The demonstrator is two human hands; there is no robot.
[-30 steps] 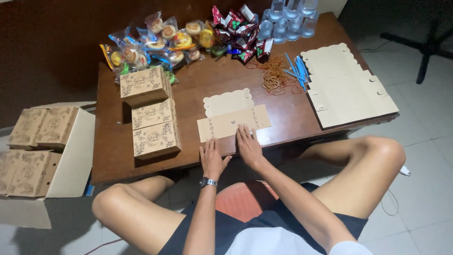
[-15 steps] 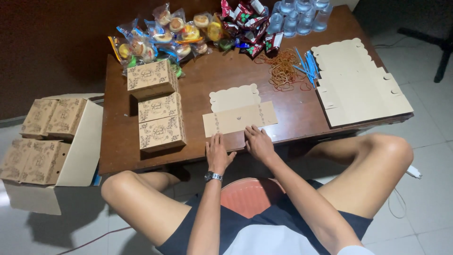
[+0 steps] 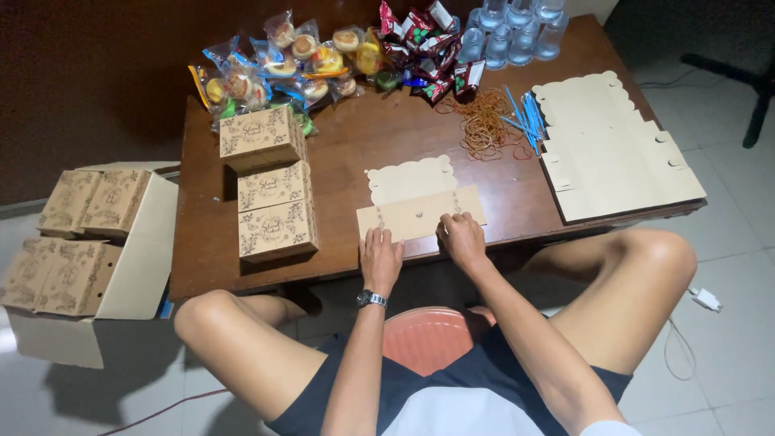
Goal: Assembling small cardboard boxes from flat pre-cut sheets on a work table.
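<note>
Both hands press on a flat cardboard box blank (image 3: 420, 202) that lies near the front edge of the brown tabletop (image 3: 347, 153), at the middle of the frame. The left hand (image 3: 379, 260) rests on the blank's lower left edge, its fingers (image 3: 378, 238) spread flat and grasping nothing; a wristwatch (image 3: 371, 299) sits on that wrist. The right hand (image 3: 462, 240) lies on the lower right edge, fingers curled down against the card, pinching the fold as far as can be told. The blank's scalloped flap points away from the person.

Left of the blank stand three folded printed boxes (image 3: 270, 194) in a column. More such boxes fill an open carton (image 3: 137, 266) on the floor at the left of the frame. Along the top edge lie wrapped snacks (image 3: 282, 69), dark red sachets (image 3: 424, 36) and clear plastic cups (image 3: 508, 32). Below those, a heap of rubber bands (image 3: 483, 121) touches a bunch of blue straws (image 3: 529, 113). A stack of flat blanks (image 3: 613, 149) covers the right end of the tabletop. A red stool (image 3: 432, 339) shows between the person's knees
</note>
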